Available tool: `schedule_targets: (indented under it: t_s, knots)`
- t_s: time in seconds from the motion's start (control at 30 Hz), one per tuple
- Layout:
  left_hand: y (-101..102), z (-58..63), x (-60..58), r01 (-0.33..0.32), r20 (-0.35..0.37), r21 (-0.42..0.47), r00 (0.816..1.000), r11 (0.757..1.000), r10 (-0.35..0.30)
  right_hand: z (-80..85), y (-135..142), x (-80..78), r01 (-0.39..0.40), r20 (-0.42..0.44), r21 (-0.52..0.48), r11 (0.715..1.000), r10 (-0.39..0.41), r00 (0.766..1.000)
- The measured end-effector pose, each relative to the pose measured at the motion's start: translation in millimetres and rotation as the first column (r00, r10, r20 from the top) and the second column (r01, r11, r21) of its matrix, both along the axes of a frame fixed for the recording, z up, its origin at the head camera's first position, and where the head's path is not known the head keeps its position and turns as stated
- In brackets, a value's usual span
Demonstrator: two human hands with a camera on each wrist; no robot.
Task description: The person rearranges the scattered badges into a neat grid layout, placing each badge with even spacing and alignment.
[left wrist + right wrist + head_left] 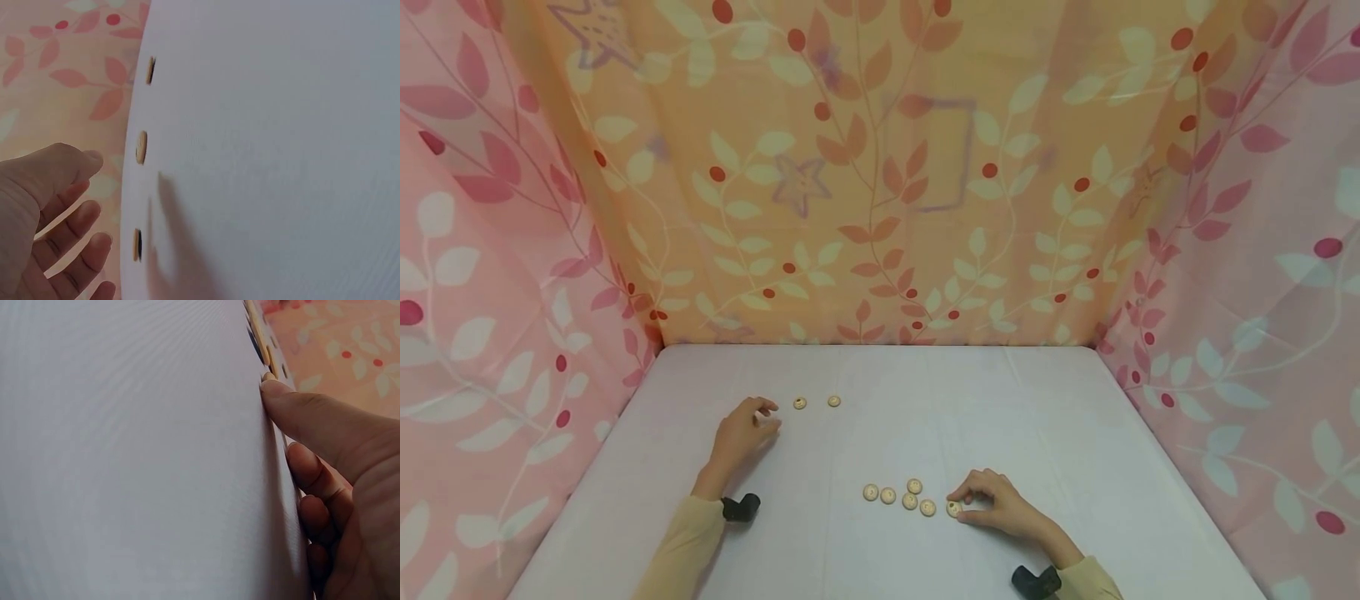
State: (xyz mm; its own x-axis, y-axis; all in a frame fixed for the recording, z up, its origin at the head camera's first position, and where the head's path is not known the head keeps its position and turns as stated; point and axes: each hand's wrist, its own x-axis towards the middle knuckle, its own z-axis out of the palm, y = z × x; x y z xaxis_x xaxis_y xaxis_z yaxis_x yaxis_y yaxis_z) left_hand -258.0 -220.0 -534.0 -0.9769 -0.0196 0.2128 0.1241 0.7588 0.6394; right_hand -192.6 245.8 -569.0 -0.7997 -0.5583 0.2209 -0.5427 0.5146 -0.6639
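Right hand in close now, thumb and fingertips pinched on a wooden button at the near part of the white table. Just left of that grip, five more buttons: four in a loose row, the fifth tucked just beyond the row. Over to the left hand, farther out and well left of the pinch: fingers loosely bent, thumb apart from them, nothing held. Just right of its fingertips sits one far button, another a little farther right, and the left wrist view catches three in a line beside this hand.
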Motion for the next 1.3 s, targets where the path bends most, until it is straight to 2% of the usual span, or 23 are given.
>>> schedule_targets:
  t_s: [0.27, 0.37, 0.53, 0.77, 1.1, 1.3]
  knots:
    - [17.9, -0.4, 10.1, 0.026, -0.036, -0.004, 0.999, 1.0, -0.026, 25.9, -8.9, 11.4, -0.022, 0.006, -0.028, 0.999, 0.022, 1.0]
    - [26.9, 2.0, 15.0, 0.03, -0.029, 0.006, 0.999, 1.0, -0.03, 31.4, -10.2, 13.5, -0.026, 0.003, -0.028, 0.999, 0.026, 1.0]
    - [41.4, 3.9, 22.8, 0.05, -0.024, 0.0, 0.998, 0.999, -0.05, 31.5, -11.7, 14.5, -0.018, -0.011, -0.043, 0.999, 0.018, 1.0]
    - [57.5, -2.9, 30.7, 0.069, -0.055, -0.008, 0.996, 0.998, -0.069, 32.1, -11.6, 14.5, -0.019, -0.019, -0.043, 0.999, 0.018, 1.0]
    - [79.5, -12.3, 39.9, 0.138, -0.086, -0.021, 0.986, 0.99, -0.14, 34.7, -9.8, 14.1, -0.042, -0.018, -0.043, 0.998, 0.041, 0.999]
    - [92.0, -18.5, 45.6, 0.201, -0.107, -0.044, 0.973, 0.979, -0.204, 33.7, -9.2, 13.3, -0.059, -0.028, -0.059, 0.997, 0.058, 0.998]
